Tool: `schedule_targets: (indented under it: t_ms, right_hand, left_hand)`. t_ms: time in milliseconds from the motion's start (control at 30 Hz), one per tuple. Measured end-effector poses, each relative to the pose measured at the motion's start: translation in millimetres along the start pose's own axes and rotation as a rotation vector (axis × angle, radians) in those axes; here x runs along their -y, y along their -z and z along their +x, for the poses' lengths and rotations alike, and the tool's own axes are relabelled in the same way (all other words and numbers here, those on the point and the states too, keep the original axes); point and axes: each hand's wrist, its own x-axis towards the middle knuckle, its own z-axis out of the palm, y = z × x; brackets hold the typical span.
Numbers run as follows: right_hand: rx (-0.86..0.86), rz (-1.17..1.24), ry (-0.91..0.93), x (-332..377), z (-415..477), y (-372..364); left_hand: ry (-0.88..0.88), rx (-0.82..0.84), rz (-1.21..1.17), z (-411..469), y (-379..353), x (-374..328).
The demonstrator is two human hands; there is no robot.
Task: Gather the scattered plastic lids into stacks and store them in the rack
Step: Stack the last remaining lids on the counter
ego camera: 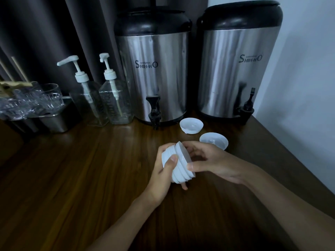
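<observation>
Left hand (161, 176) grips the lid stack (183, 170); right hand (213, 160) pinches its end lid (182, 152). Seat it flush before taking the two loose lids (191, 124) beyond the stack.

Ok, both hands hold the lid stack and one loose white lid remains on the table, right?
No, head view shows two: a far white plastic lid and a near white plastic lid on the dark wooden table. Left hand and right hand hold the white lid stack.
</observation>
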Motion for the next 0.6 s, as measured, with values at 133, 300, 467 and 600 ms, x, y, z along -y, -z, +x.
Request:
schedule_targets:
  t_ms: [133, 300, 467, 600]
  right_hand:
    - [0.063, 0.041, -0.005, 2.8, 1.3, -1.6]
    - [0.092, 0.019, 0.013, -0.8, -2.2, -1.3]
    - [0.08, -0.035, 0.022, -1.0, -7.5, 0.3]
    - [0.049, -0.105, 0.047, 2.2, -9.8, -4.3]
  left_hand:
    - [0.01, 0.024, -0.057, 0.5, 2.2, -1.7]
    - [0.036, 0.029, -0.032, 0.1, 1.5, -2.3]
    - [0.033, 0.046, 0.012, -0.6, 0.9, -0.5]
    - [0.03, 0.042, -0.034, -0.6, 2.3, -1.3]
